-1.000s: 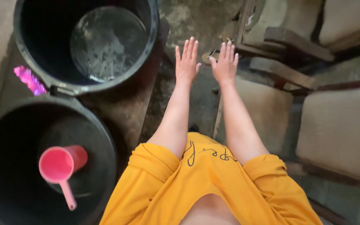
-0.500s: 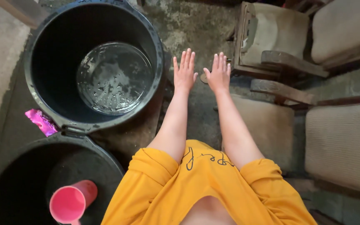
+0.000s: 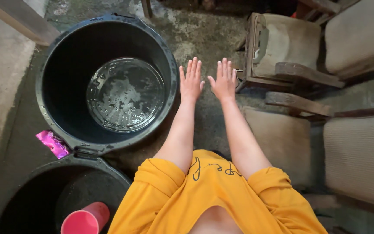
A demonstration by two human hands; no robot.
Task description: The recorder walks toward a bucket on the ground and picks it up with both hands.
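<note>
Both my arms reach straight out in front of me, palms down, over a wet concrete floor. My left hand [image 3: 191, 80] is flat with fingers spread and holds nothing; it hovers just right of a large black bucket [image 3: 57, 65] with shallow water at its bottom. My right hand [image 3: 224, 81] is equally flat and empty, close beside the left, near the corner of a worn wooden chair [image 3: 278, 47].
A second black bucket [image 3: 31, 190] at the lower left holds a pink dipper [image 3: 85, 221]. A shiny pink wrapper [image 3: 53, 144] lies between the buckets. Several cushioned wooden chairs [image 3: 360, 151] crowd the right side. A concrete ledge [image 3: 1, 78] runs along the left.
The view has tilted so the buckets slid down and right in frame, and more chairs show. My hands stay flat, empty and side by side.
</note>
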